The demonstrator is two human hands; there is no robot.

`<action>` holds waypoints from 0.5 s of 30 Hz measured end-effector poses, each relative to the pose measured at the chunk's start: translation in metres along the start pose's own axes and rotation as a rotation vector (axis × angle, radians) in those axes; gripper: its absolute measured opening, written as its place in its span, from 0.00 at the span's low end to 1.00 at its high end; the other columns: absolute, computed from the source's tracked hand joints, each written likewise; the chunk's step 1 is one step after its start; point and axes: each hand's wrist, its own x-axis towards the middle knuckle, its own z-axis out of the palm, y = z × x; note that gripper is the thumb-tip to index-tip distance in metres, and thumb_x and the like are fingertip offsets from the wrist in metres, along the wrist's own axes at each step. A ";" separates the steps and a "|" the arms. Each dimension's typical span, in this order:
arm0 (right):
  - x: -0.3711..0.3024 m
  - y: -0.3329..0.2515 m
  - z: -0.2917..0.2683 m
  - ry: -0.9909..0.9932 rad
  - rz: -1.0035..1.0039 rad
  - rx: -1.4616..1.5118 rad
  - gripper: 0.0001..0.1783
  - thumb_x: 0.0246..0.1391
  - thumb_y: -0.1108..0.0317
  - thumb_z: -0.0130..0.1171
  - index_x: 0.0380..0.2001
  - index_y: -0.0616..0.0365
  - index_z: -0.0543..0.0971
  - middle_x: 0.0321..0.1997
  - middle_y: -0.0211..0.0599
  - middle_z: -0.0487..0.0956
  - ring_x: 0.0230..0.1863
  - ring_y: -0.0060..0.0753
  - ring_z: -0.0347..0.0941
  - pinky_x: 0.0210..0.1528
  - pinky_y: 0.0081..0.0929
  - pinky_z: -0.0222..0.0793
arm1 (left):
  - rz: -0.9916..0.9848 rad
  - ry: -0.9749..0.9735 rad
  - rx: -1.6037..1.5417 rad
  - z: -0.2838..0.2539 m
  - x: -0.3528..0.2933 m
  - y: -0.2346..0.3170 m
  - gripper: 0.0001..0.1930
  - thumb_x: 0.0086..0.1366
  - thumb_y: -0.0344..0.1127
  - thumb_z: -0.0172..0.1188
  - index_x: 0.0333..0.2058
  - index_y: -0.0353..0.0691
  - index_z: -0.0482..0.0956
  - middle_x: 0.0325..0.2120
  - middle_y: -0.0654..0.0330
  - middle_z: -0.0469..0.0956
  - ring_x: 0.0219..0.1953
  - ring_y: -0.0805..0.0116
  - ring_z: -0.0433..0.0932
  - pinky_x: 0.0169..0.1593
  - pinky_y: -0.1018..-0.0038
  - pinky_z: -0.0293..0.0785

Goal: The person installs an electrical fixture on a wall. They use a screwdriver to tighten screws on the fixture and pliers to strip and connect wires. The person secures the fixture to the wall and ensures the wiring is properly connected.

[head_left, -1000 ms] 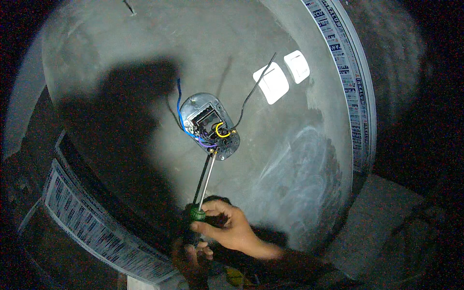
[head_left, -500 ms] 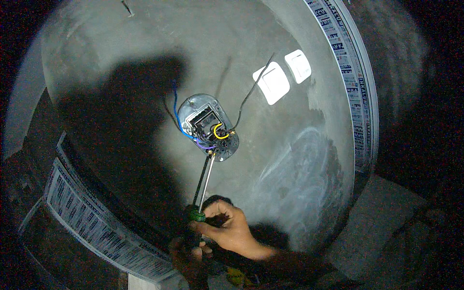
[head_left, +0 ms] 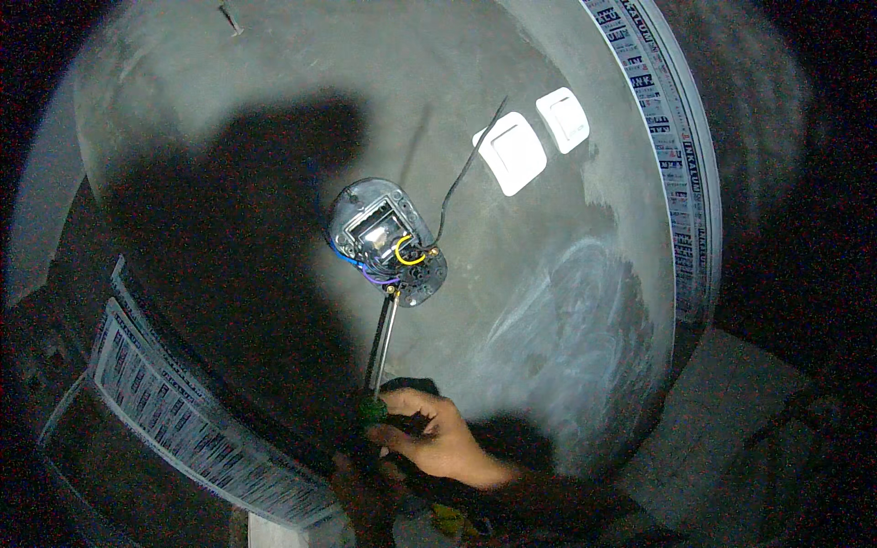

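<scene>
A black oval electrical fixture base (head_left: 422, 289) lies against a grey surface. It carries a yellow wire loop (head_left: 399, 253), a purple wire (head_left: 376, 278), a blue wire (head_left: 343, 256) and a long black wire (head_left: 449, 196). My right hand (head_left: 448, 443) grips the green handle of a screwdriver (head_left: 387, 342) between thumb and fingers. Its metal shaft reaches up to a brass-coloured terminal screw (head_left: 393, 290) at the base's lower edge. Below, in deep shade, my left hand (head_left: 367, 489) has its fingers curled at the handle's lower end.
Two white wall switches (head_left: 513, 155) lie to the upper right of the base. A frame strip covered in printed film (head_left: 683, 173) curves along the right, another printed strip (head_left: 196, 411) along the lower left. A nail-like piece (head_left: 228, 18) sticks out at the top.
The blue wire's free end, upright before, no longer shows above the base; only its part along the left edge is visible. Both hands keep their hold on the screwdriver.
</scene>
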 end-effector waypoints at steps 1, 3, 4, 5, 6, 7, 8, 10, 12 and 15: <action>0.000 0.001 0.001 0.007 0.013 0.030 0.16 0.55 0.76 0.71 0.47 0.62 0.80 0.42 0.33 0.82 0.43 0.22 0.78 0.47 0.25 0.77 | 0.008 0.006 0.007 -0.001 0.000 0.001 0.23 0.59 0.44 0.66 0.49 0.35 0.75 0.38 0.47 0.82 0.37 0.46 0.82 0.42 0.54 0.79; -0.001 0.003 0.006 0.069 -0.144 -0.072 0.15 0.54 0.76 0.72 0.44 0.62 0.80 0.41 0.33 0.81 0.42 0.22 0.78 0.45 0.25 0.77 | 0.003 0.016 -0.074 -0.005 0.001 0.003 0.24 0.59 0.44 0.66 0.49 0.35 0.75 0.38 0.49 0.82 0.36 0.49 0.82 0.42 0.56 0.80; -0.002 0.004 0.009 0.105 -0.223 -0.127 0.14 0.54 0.76 0.72 0.42 0.62 0.80 0.41 0.33 0.81 0.41 0.22 0.77 0.44 0.25 0.76 | -0.005 0.026 -0.151 -0.007 0.000 0.004 0.24 0.60 0.44 0.67 0.50 0.35 0.74 0.38 0.49 0.82 0.36 0.51 0.82 0.42 0.57 0.80; -0.001 0.006 0.011 0.126 -0.154 -0.053 0.14 0.53 0.76 0.73 0.41 0.62 0.79 0.41 0.33 0.81 0.41 0.22 0.77 0.44 0.24 0.76 | -0.008 0.033 -0.242 -0.008 0.002 0.004 0.25 0.60 0.44 0.67 0.50 0.36 0.74 0.38 0.50 0.81 0.36 0.52 0.82 0.42 0.58 0.80; -0.002 0.008 0.013 0.146 -0.085 0.020 0.14 0.52 0.76 0.73 0.40 0.61 0.79 0.40 0.33 0.81 0.41 0.22 0.77 0.44 0.24 0.75 | -0.016 0.055 -0.352 -0.008 0.002 0.005 0.25 0.60 0.44 0.68 0.51 0.36 0.74 0.38 0.51 0.81 0.36 0.54 0.82 0.42 0.59 0.80; -0.003 0.010 0.014 0.141 -0.035 0.089 0.14 0.52 0.76 0.74 0.39 0.61 0.79 0.40 0.33 0.81 0.41 0.22 0.77 0.44 0.24 0.74 | -0.021 0.078 -0.456 -0.008 0.003 0.007 0.25 0.61 0.44 0.68 0.51 0.36 0.74 0.38 0.52 0.81 0.36 0.56 0.81 0.42 0.60 0.81; -0.003 0.012 0.015 0.168 -0.060 0.039 0.15 0.51 0.76 0.74 0.39 0.61 0.78 0.40 0.33 0.81 0.40 0.22 0.76 0.44 0.24 0.73 | -0.019 0.099 -0.554 -0.008 0.004 0.009 0.26 0.61 0.44 0.68 0.52 0.36 0.73 0.38 0.52 0.81 0.36 0.57 0.81 0.42 0.61 0.81; -0.002 0.013 0.016 0.202 -0.125 -0.078 0.15 0.51 0.76 0.74 0.40 0.61 0.78 0.39 0.33 0.80 0.40 0.21 0.76 0.43 0.23 0.73 | -0.018 0.141 -0.713 -0.007 0.004 0.014 0.26 0.61 0.45 0.69 0.52 0.36 0.73 0.38 0.54 0.81 0.35 0.60 0.81 0.42 0.63 0.82; -0.002 0.010 0.020 0.214 -0.101 -0.024 0.15 0.50 0.76 0.74 0.38 0.60 0.78 0.38 0.32 0.80 0.41 0.23 0.76 0.44 0.24 0.74 | -0.075 0.125 -0.854 -0.009 0.004 0.019 0.27 0.62 0.45 0.70 0.52 0.36 0.73 0.36 0.55 0.81 0.32 0.64 0.81 0.39 0.66 0.82; -0.004 -0.002 0.026 0.180 -0.100 0.044 0.12 0.53 0.74 0.72 0.38 0.59 0.79 0.37 0.30 0.80 0.37 0.23 0.77 0.38 0.23 0.75 | -0.203 0.047 -1.026 -0.016 0.001 0.019 0.27 0.62 0.45 0.70 0.53 0.35 0.72 0.32 0.55 0.81 0.26 0.69 0.80 0.33 0.73 0.82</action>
